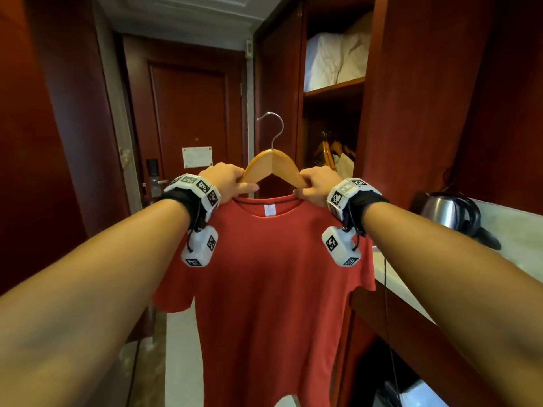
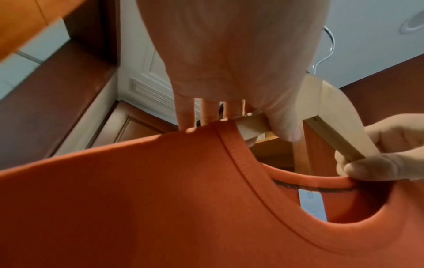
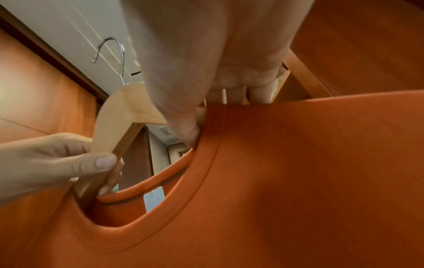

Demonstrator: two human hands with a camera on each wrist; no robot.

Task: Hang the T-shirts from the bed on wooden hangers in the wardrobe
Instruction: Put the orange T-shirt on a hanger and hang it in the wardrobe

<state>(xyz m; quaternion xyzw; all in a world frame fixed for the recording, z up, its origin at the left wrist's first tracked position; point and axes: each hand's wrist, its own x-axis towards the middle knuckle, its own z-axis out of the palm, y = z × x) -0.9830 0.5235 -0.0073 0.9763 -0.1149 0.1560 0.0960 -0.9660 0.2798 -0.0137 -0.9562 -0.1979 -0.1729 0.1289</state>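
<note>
Before the wardrobe (image 1: 329, 92), T-shirt's (image 1: 264, 274) white label (image 1: 269, 210) unreadable.

Both ends of the wooden hanger (image 1: 273, 164) are hidden inside the red T-shirt (image 1: 264, 274), past where the left hand (image 1: 226, 179) and right hand (image 1: 316, 183) grip it at the collar. The T-shirt's hem is cut off by the bottom edge of the head view. Right of the hanger, the hangers in the wardrobe (image 1: 330, 151) sit in shadow, too dim to count. The door notice (image 1: 197, 157) left of the hanger is too small to read.
</note>
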